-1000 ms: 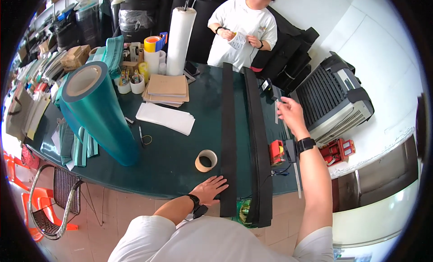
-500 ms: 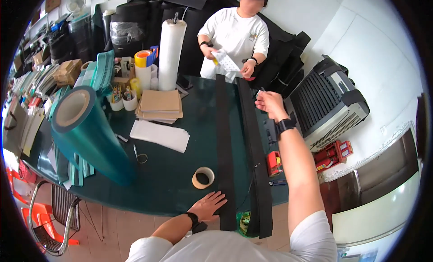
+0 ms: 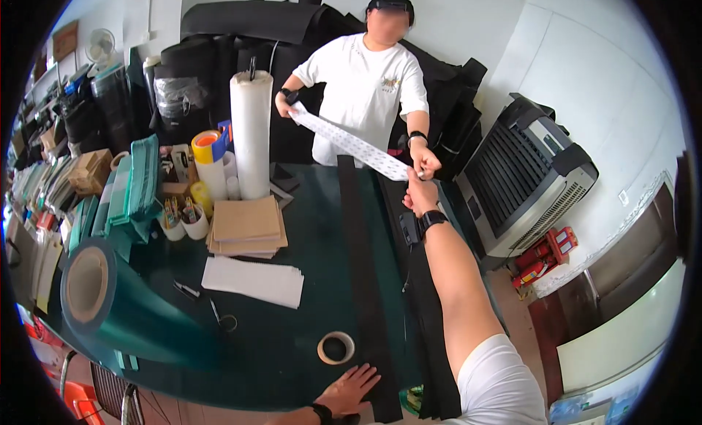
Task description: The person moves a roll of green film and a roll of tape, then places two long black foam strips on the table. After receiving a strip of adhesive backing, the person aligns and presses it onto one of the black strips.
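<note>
My left hand (image 3: 349,391) lies flat with its fingers spread, on the table edge and touching a long black strip (image 3: 360,257). A roll of tape (image 3: 336,348) stands just beyond it. My right hand (image 3: 421,195) reaches far out over the table, closed at the near end of a white strip with a dark printed pattern (image 3: 351,142). The strip slants tautly up to the left, where a co-worker's hand (image 3: 286,108) holds its other end. The co-worker's other hand (image 3: 425,160) is right beside my fingers. Below my right forearm, a second black strip (image 3: 431,337) runs lengthwise.
On the dark green table (image 3: 292,366) lie white sheets (image 3: 252,280), brown card (image 3: 247,220), and scissors (image 3: 219,315). Large green film roll (image 3: 131,308) and upright white roll (image 3: 251,136) stand left. A grey-black air cooler (image 3: 523,176) is at the right.
The white patterned strip has been stretched out between the co-worker's hands. My right hand has moved left to the strip's end and closed there. My view has tilted up; my left hand stays flat.
</note>
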A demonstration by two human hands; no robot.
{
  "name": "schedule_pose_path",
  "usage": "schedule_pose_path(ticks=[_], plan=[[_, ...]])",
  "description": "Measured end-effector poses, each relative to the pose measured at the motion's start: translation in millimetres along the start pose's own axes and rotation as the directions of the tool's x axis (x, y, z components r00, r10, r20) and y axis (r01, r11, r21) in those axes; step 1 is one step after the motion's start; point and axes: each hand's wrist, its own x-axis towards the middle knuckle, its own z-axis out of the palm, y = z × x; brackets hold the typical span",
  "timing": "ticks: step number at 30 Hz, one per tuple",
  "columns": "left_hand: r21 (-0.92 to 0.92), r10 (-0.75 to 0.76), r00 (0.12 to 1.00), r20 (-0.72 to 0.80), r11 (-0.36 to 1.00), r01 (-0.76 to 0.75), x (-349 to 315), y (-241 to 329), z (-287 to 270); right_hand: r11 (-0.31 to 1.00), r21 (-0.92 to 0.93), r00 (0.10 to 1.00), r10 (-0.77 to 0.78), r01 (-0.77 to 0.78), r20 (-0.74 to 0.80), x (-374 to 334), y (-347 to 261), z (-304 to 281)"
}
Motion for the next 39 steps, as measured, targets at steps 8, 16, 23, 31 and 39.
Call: schedule_pose_path(ticks=[8,16,23,31,39], plan=[[-0.055,0.023,1.000,0.008,0.998,-0.022,6,-7,-10,0.971,0.228,0.993,-0.051,0.073,-0.104,80,48,-24],[-0.154,-0.047,0.999,0.004,0.987,0.047,5,10,-22,0.835,0.521,0.980,0.104,-0.178,0.167,78,85,-19],[0.020,-0.001,0.997,0.079,1.000,-0.001,7,5,-15,0.741,0.579,0.931,0.178,-0.339,0.318,25,152,-23],[0.123,-0.021,0.999,-0.025,0.992,0.024,3,10,3,0.612,0.570,0.817,0.245,-0.548,0.522,-142,227,-53],[0.104,-0.020,0.996,-0.085,0.994,0.028,8,10,0,0.625,0.451,0.759,0.406,-0.637,0.508,-316,314,-172]])
